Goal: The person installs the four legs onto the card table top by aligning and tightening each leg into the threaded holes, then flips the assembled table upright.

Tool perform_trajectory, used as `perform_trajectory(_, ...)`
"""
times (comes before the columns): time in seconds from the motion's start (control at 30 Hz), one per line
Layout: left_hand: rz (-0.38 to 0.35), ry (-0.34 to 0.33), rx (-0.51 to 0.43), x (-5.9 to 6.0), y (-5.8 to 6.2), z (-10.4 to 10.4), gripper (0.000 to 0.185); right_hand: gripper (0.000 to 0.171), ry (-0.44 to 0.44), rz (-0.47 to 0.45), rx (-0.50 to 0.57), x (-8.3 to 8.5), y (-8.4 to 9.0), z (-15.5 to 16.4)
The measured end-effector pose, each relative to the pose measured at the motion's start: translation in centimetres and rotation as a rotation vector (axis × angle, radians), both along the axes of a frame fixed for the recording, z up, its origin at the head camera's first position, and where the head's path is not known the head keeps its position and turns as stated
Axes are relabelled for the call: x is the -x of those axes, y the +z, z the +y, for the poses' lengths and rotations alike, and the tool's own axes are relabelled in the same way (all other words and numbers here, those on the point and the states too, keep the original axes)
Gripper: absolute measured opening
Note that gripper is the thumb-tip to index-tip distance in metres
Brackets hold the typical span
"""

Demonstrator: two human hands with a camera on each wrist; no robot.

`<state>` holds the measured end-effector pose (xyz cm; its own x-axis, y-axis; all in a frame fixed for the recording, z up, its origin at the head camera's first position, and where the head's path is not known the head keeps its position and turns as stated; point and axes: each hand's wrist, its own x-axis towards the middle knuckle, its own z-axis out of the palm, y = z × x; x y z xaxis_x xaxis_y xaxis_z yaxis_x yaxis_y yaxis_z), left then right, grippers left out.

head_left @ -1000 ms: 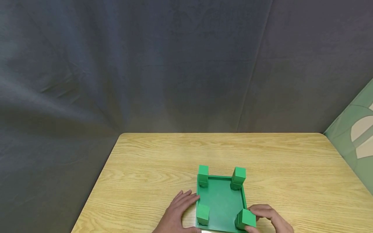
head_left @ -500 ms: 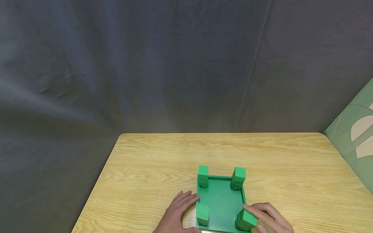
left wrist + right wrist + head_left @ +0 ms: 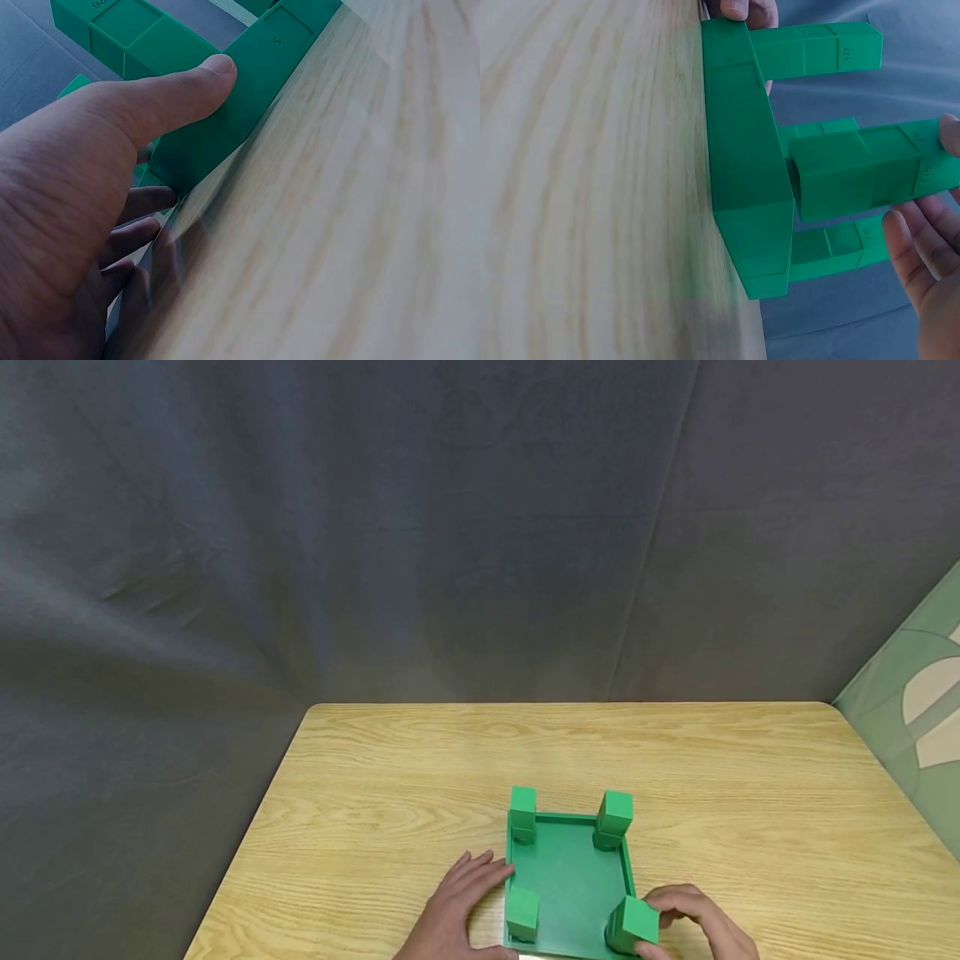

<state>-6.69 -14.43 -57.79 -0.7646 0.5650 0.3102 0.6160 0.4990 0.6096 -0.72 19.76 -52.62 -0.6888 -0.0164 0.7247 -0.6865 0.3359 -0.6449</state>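
Observation:
A green square tray-like base [image 3: 566,877] with a low rim lies on the wooden table, and a green post stands at each corner. With the thumb on its front wall and the fingers along its left side, my left hand [image 3: 453,906] holds the base at the near left corner. My right hand [image 3: 693,914] pinches the upper part of the near right post [image 3: 633,922]. In the right wrist view a dark gap shows between that post [image 3: 855,172] and the base's wall [image 3: 746,135]; how it seats inside is hidden.
Other green posts stand at the near left [image 3: 522,912], far left [image 3: 523,810] and far right [image 3: 615,814] corners. The wooden table [image 3: 375,777] extends around the base. A dark curtain [image 3: 480,527] hangs behind it, and green patterned cloth [image 3: 922,702] is at the right.
The right hand's fingers lay over the post half a second ago and now grip its right side again, thumb in front. The left hand and the base have stayed put.

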Motion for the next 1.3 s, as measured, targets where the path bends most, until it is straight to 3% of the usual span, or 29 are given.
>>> perform_trajectory(0.13, 0.016, 0.0, 0.005, -0.02, 0.0, 0.01, 0.088, 0.06, 0.005, 0.019, -0.018, 0.13, 0.02, 0.04)
perform_trajectory(0.3, 0.001, 0.001, 0.006, -0.04, 0.11, 0.01, 0.089, 0.058, 0.086, 0.045, -0.078, 0.4, -0.01, 0.26)
perform_trajectory(0.47, -0.035, 0.003, 0.008, -0.02, 0.24, 0.04, 0.089, 0.042, 0.132, 0.08, -0.097, 0.61, -0.1, 0.6)
perform_trajectory(0.57, -0.061, 0.005, 0.008, -0.03, 0.31, 0.05, 0.089, 0.044, 0.097, 0.05, -0.1, 0.44, 0.07, 0.72)
perform_trajectory(0.73, -0.072, 0.005, 0.007, -0.03, 0.32, 0.04, 0.089, 0.064, 0.016, -0.04, -0.103, 0.08, 0.31, 0.6)
perform_trajectory(1.03, -0.08, 0.003, 0.002, -0.08, 0.28, -0.01, 0.089, 0.069, -0.02, -0.012, -0.037, 0.02, 0.13, 0.29)
perform_trajectory(1.17, -0.104, 0.003, 0.0, -0.05, 0.36, 0.02, 0.089, 0.069, 0.014, 0.002, -0.061, 0.13, 0.12, 0.39)
perform_trajectory(1.3, -0.123, 0.003, -0.002, -0.03, 0.39, 0.04, 0.09, 0.054, 0.119, 0.047, -0.089, 0.6, -0.18, 0.79)
